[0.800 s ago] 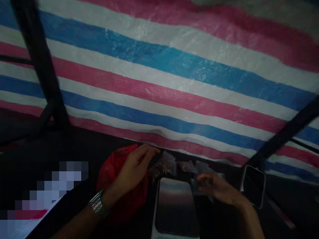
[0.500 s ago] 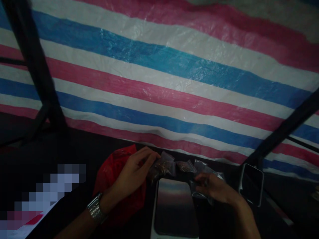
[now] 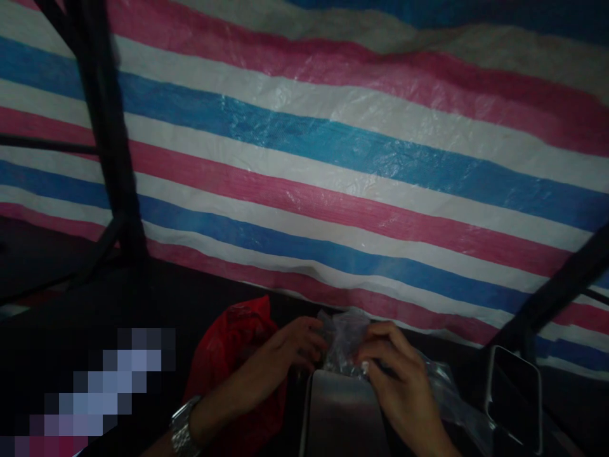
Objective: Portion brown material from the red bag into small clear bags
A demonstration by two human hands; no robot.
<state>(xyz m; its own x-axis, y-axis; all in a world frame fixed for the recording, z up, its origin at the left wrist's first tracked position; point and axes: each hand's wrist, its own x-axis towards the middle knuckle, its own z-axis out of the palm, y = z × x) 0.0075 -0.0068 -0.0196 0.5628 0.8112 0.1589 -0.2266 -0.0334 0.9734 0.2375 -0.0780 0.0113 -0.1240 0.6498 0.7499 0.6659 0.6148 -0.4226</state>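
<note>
My right hand [image 3: 402, 371] pinches a clear plastic bag [image 3: 349, 336] with thumb and fingers, just beyond the far edge of a flat, dark-topped device [image 3: 346, 416]. A small white bit shows at its fingertips; I cannot make out what it is. My left hand [image 3: 297, 343], with a metal-band watch [image 3: 183, 428] on the wrist, reaches to the left side of that bag. Its fingers are bent and apart, with nothing visibly gripped. Under the left forearm lies a red plastic bag [image 3: 238, 336]. Small items behind the left fingers are dim and mostly hidden.
More clear plastic [image 3: 450, 390] lies right of my right hand. A phone [image 3: 516, 403] leans at the right by a dark slanted post [image 3: 547, 298]. Another dark post [image 3: 107, 139] stands at left. A striped tarp [image 3: 333, 184] hangs behind the dark surface.
My right hand has moved left to the middle and now holds a clear bag over the small packets. My left hand has shifted slightly right. The view has tilted up a little.
</note>
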